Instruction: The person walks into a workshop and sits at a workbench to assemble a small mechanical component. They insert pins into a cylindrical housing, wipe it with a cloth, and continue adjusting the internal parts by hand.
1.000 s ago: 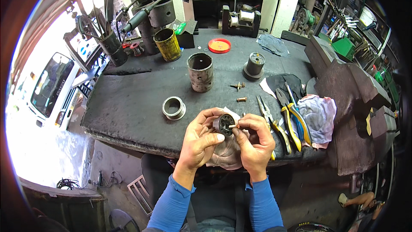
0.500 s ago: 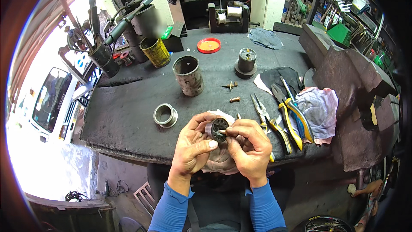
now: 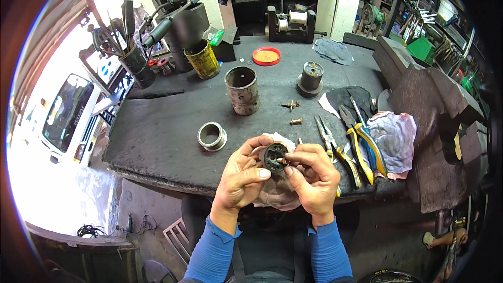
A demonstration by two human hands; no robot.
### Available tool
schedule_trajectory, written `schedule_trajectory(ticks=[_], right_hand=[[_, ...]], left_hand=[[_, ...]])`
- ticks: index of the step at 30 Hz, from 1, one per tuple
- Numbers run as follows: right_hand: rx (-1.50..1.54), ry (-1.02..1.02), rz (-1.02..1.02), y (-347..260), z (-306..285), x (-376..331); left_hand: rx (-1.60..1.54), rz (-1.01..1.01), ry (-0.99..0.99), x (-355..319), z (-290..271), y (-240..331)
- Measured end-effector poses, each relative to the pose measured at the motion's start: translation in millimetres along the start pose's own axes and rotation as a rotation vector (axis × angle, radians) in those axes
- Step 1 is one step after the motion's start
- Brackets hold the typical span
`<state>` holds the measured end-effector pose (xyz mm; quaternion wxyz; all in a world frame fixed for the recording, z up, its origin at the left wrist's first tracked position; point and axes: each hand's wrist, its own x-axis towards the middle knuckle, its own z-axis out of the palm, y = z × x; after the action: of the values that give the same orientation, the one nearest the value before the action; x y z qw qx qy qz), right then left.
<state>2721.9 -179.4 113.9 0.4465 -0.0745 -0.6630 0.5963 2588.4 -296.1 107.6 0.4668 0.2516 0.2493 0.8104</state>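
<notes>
My left hand (image 3: 239, 181) grips a round dark metal part (image 3: 273, 153) whose recessed face has several openings. Pinched in the fingers of my right hand (image 3: 316, 181) is a small, pale pin-like piece (image 3: 281, 161), its end at the part's face; its exact kind is unclear. A crumpled, stained cloth (image 3: 275, 197) lies below my hands. Beyond them are a small brass-coloured pin (image 3: 296, 122) and a small brass fitting (image 3: 291, 105). A flanged metal ring (image 3: 224, 140) rests left of my hands, with a worn open cylinder (image 3: 242, 94) behind it.
Needle-nose pliers (image 3: 326, 132), yellow-and-black pliers (image 3: 361, 152) and a rag (image 3: 393, 136) lie on the right of the dark workbench (image 3: 152, 131). Farther back stand a dark capped cylinder (image 3: 313, 78), a red lid (image 3: 266, 56) and a yellow can (image 3: 201, 62).
The round part has turned so its face shows more fully, and my right fingertips sit closer against it. The whole view has shifted slightly; the bench items stay in place.
</notes>
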Motion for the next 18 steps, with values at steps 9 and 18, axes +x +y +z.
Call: schedule_trajectory(ticks=[9, 18], right_hand=[[0.051, -0.007, 0.026, 2.3, -2.8, 1.5], [0.09, -0.031, 0.007, 2.9, -4.6, 4.0]], left_hand=[[-0.032, -0.018, 0.001, 0.1, -0.4, -0.8], [-0.024, -0.047, -0.011, -0.8, -2.9, -0.9]])
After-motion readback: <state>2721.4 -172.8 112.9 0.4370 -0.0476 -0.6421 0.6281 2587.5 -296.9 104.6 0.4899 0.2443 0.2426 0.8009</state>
